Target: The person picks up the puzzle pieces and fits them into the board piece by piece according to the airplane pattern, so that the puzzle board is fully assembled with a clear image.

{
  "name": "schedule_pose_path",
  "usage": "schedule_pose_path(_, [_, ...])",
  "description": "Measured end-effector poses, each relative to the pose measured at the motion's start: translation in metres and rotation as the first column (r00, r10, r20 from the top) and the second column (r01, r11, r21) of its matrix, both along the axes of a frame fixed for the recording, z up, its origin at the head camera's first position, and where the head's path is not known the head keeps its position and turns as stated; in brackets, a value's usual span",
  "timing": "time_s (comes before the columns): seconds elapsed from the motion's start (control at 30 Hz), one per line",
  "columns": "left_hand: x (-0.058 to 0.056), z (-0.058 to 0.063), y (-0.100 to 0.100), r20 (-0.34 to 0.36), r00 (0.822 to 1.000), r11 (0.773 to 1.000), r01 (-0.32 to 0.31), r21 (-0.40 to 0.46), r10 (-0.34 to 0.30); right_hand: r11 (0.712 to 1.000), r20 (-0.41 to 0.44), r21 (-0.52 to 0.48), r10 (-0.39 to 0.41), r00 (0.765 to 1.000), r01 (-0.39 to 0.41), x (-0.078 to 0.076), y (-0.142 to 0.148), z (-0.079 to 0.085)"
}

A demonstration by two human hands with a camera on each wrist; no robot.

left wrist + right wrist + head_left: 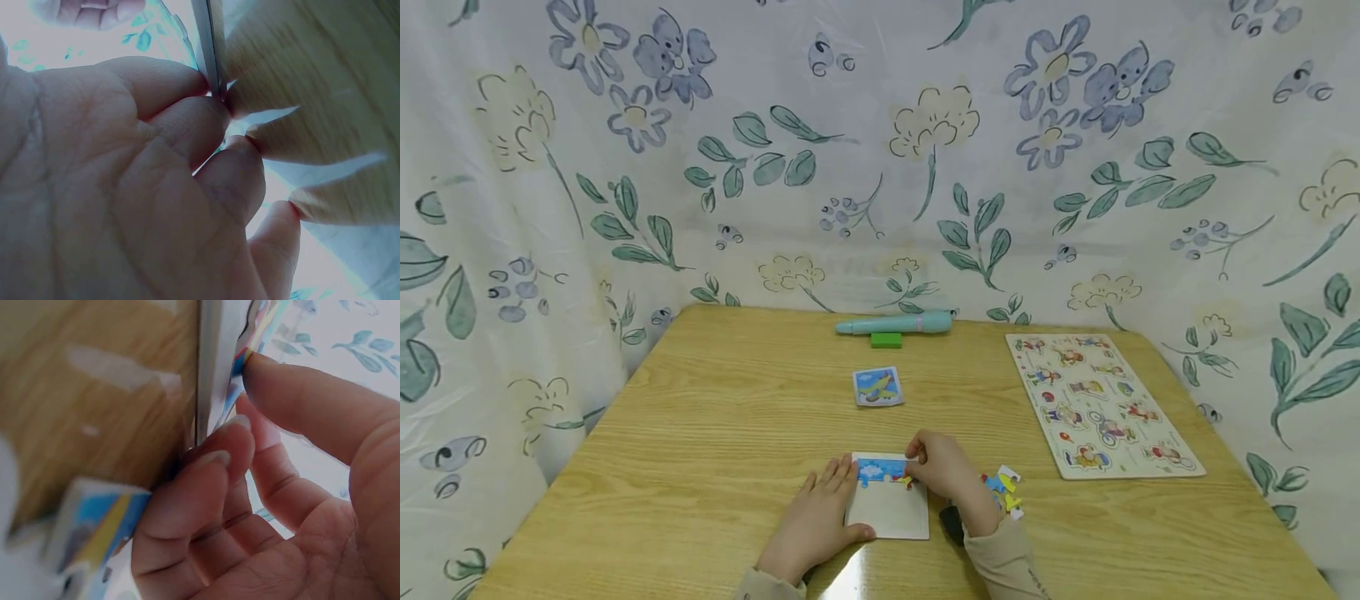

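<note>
A small pale puzzle tray [891,514] lies on the table, with joined blue sky pieces [876,469] along its far end. My left hand [818,521] rests along the tray's left side, fingers extended and thumb at the near edge. In the left wrist view those fingertips meet the tray's thin edge [207,37]. At the far right corner, my right hand [946,468] pinches a puzzle piece over the tray, mostly hidden by the fingers. The right wrist view shows the thumb on a coloured puzzle piece [239,364], other fingers curled beside the tray edge.
Loose puzzle pieces [1002,490] lie heaped right of the right wrist, beside a dark object [952,525]. Farther back are an airplane picture card [877,387], a green block [886,341] and a teal pen-shaped object [895,323]. A picture board [1105,408] lies at right.
</note>
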State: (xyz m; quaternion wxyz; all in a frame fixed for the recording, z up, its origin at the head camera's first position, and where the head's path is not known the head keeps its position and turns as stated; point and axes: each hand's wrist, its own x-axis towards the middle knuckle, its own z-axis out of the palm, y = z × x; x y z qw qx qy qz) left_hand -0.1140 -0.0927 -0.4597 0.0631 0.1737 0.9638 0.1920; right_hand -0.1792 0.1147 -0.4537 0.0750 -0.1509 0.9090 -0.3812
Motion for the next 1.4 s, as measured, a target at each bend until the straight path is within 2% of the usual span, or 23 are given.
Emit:
schedule_pose_path(0.17, [0.001, -0.002, 0.001, 0.003, 1.000, 1.000, 0.005, 0.000, -0.005, 1.000, -0.011, 0.017, -0.008, 1.000, 0.008, 0.001, -0.001, -0.004])
schedule_pose_path(0.4, [0.005, -0.005, 0.000, 0.026, 1.000, 1.000, -0.003, 0.014, 0.003, 0.996, 0.072, -0.094, 0.018, 0.997, -0.011, 0.003, 0.012, -0.007])
schedule_pose_path(0.5, [0.005, -0.006, 0.001, 0.014, 1.000, 1.000, -0.002, 0.016, 0.001, 0.993, 0.079, -0.114, 0.021, 0.997, -0.012, 0.006, 0.021, -0.005])
schedule_pose_path(0.63, [0.006, -0.007, 0.000, -0.002, 1.000, 1.000, 0.000, 0.014, 0.000, 0.990, 0.083, -0.132, -0.029, 0.996, 0.039, 0.011, 0.033, 0.000])
schedule_pose_path(0.77, [0.007, -0.007, 0.000, 0.004, 1.000, 1.000, 0.002, 0.016, -0.002, 0.986, 0.056, -0.123, -0.102, 0.993, 0.108, 0.017, 0.043, 0.000])
schedule_pose_path(0.87, [0.006, -0.007, 0.000, 0.008, 1.000, 1.000, 0.006, 0.019, -0.006, 0.986, 0.031, -0.115, -0.120, 0.992, 0.123, 0.023, 0.051, -0.004])
schedule_pose_path(1.03, [0.003, -0.006, 0.002, 0.008, 1.000, 1.000, 0.016, 0.012, -0.016, 0.995, -0.032, -0.045, -0.092, 0.995, 0.090, 0.031, 0.064, -0.007])
schedule_pose_path(1.2, [-0.001, -0.003, 0.003, 0.010, 1.000, 1.000, 0.012, 0.020, -0.013, 0.996, -0.060, 0.041, -0.073, 0.996, 0.076, 0.030, 0.067, -0.004])
schedule_pose_path(1.4, [-0.002, -0.003, 0.002, 0.003, 1.000, 1.000, 0.006, 0.014, -0.006, 0.997, -0.063, 0.051, -0.057, 0.996, 0.060, 0.027, 0.064, -0.003])
